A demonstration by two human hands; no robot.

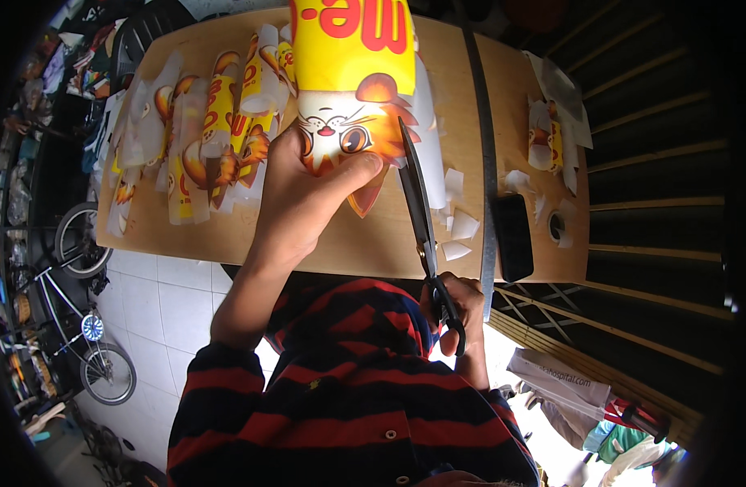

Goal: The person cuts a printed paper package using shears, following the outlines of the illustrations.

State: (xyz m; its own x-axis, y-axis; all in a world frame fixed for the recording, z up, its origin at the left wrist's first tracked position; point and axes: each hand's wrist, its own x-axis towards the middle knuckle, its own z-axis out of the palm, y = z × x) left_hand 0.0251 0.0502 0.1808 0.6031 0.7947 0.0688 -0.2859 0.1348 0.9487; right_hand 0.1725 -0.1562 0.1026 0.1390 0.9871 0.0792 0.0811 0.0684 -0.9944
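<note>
On the wooden table, to the left of the left hand, lies an overlapping pile of printed pieces in yellow and orange, many of them curled and some with pale, filmy sheets among them. Several show shaped outlines, so these look cut out already, though the overlap hides how many are finished.

The left hand pinches the cat print, thumb flat on the printed face and fingers hidden behind it. The print is raised in front of the body, between that hand and the scissors. Its lower orange point follows the drawn shape with no pale margin, so that part seems done; the yellow far end runs out of view, so what is left there cannot be told.

Just right of the print's orange edge stand the scissors, blades pointing away from the body; whether they bite into the print is unclear. The right hand is wrapped around their handles, below the left hand.

Beyond the blades, pale scraps suggest trimming is well under way. Farther right of the right hand are a black phone and another curled print.
</note>
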